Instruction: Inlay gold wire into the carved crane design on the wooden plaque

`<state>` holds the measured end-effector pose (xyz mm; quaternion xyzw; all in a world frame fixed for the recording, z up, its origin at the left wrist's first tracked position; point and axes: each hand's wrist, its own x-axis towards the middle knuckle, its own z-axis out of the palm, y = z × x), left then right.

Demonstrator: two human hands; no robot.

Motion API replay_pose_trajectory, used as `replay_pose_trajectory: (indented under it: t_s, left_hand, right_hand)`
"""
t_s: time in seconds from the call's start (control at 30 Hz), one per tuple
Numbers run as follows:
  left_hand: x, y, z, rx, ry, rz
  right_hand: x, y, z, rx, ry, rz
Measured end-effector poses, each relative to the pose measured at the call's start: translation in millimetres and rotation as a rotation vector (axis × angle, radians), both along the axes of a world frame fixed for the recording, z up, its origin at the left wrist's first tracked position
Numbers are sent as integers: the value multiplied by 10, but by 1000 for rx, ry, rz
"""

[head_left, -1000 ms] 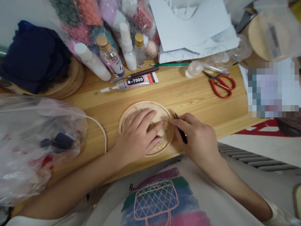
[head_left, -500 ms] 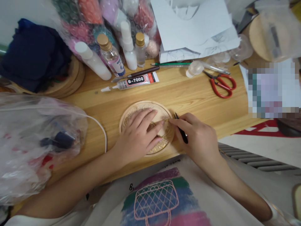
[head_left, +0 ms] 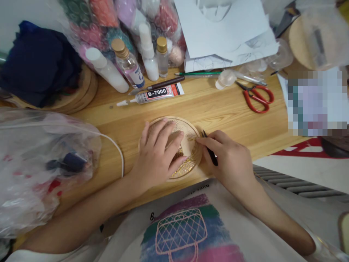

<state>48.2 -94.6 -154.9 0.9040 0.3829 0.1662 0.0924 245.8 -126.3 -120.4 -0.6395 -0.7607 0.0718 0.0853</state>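
Note:
A round wooden disc (head_left: pixel 193 127) with a carved line pattern lies on the table, gold wire (head_left: pixel 188 166) set along its lower right part. My left hand (head_left: pixel 156 154) rests across the disc's left side, fingers spread and apart, covering much of the pattern. At the disc's right edge is my right hand (head_left: pixel 231 156), closed around black tweezers (head_left: pixel 211 154), their tips pointing up and away. Its thumb and forefinger pinch together by the rim, where a thin gold strand seems to run onto the disc.
Behind the disc lie a B-7000 glue tube (head_left: pixel 158 93), a dark-handled knife (head_left: pixel 166 83) and red-handled scissors (head_left: pixel 257 98). Several bottles (head_left: pixel 128 67) stand farther back, beside white paper (head_left: pixel 226 32). A plastic bag (head_left: pixel 32 163) and white cable (head_left: pixel 120 149) are at left.
My left hand has shifted slightly left, its fingers drawn back and spread, baring more of the disc's middle and gold wire. My right hand stays nearly still with the tweezers.

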Motion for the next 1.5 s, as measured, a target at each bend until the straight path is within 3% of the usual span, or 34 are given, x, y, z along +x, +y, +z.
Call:
replay_pose_trajectory:
  t_s: [0.37, 0.6, 0.73, 1.0, 1.17, 1.5]
  left_hand:
    - [18, -18, -8, -79, 0, 41]
    - [78, -94, 72, -83, 72, 117]
    - [124, -232, 122, -112, 132, 186]
    - [287, -610, 114, -40, 204, 334]
    - [345, -681, 112, -18, 172, 416]
    - [377, -482, 85, -55, 33, 257]
  right_hand:
    - [32, 36, -26, -34, -18, 17]
    - [150, 110, -17, -78, -52, 108]
    - [293, 196, -16, -82, -84, 212]
    - [582, 516, 32, -131, -135, 570]
    - [624, 647, 44, -91, -140, 733]
    - [627, 660, 33, -44, -193, 779]
